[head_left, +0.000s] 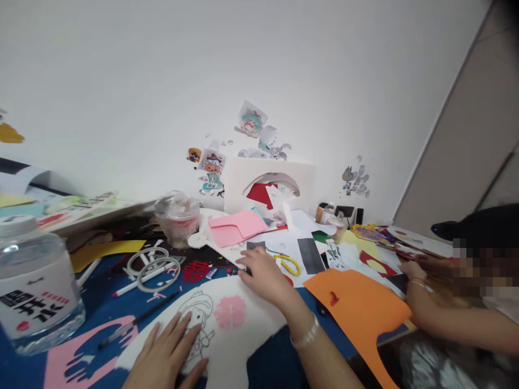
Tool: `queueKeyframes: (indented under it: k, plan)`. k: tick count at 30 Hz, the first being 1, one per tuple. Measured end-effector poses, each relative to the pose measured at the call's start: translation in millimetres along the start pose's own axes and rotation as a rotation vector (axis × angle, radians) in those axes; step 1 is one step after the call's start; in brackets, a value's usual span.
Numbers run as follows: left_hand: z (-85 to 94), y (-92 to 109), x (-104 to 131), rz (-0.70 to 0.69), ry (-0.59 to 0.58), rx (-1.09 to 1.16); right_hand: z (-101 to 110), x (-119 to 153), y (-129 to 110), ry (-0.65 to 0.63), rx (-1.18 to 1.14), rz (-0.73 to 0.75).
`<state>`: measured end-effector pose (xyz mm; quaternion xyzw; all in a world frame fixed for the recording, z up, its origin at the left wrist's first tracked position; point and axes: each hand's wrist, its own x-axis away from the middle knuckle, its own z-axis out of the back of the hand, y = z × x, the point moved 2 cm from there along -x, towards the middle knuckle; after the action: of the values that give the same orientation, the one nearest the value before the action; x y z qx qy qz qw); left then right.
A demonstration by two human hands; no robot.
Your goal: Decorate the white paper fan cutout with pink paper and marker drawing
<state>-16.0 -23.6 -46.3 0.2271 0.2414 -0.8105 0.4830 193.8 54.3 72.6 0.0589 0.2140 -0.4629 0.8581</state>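
Observation:
My left hand (168, 351) lies flat with fingers spread on a white cut paper sheet (227, 351), partly covering a line drawing of a figure (198, 310). Beside the drawing sits a pink cut-paper character (230, 312). My right hand (263, 273) reaches over the sheet's far edge, fingers apart and slightly bent, with nothing visible in it. Small items beyond its fingertips are partly hidden. A red paper cutting (195, 271) and a black pen (141, 314) lie to the left. Pink paper with cut-out shapes (57, 356) rests at the lower left.
A large water bottle (36, 286) stands at left, near tape rings (158, 275) and a plastic-wrapped cup (178, 219). Pink folded paper (237, 227), yellow-handled scissors (290, 266) and orange paper (357, 302) lie around. Another person's arm (441, 319) works at right.

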Motion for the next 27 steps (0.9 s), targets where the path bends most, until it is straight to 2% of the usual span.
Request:
queueKeyframes:
  k: [2,4,8,11,14,18,23,27]
  plan:
    - [-1.1,0,0,0.043,-0.044,0.040,11,42,-8,0.074,-0.030,-0.030]
    - [-1.6,0,-1,0.089,-0.090,0.079,14,87,2,0.113,0.019,-0.163]
    - [-0.3,1,-5,0.133,-0.175,0.128,-2,173,54,0.165,0.282,-0.579]
    - [2.6,1,-8,0.151,-0.219,0.148,-19,215,88,0.134,0.411,-0.802]
    - [5.4,1,-12,0.169,-0.275,0.155,-22,225,100,0.105,0.443,-0.819]
    - [7.8,1,-13,0.187,-0.312,0.158,-9,209,104,0.092,0.486,-0.805]
    - [7.8,1,-13,0.207,-0.324,0.152,-1,190,105,-0.049,0.406,-0.751]
    - [5.9,1,-12,0.211,-0.358,0.143,-3,188,104,-0.019,0.386,-0.788]
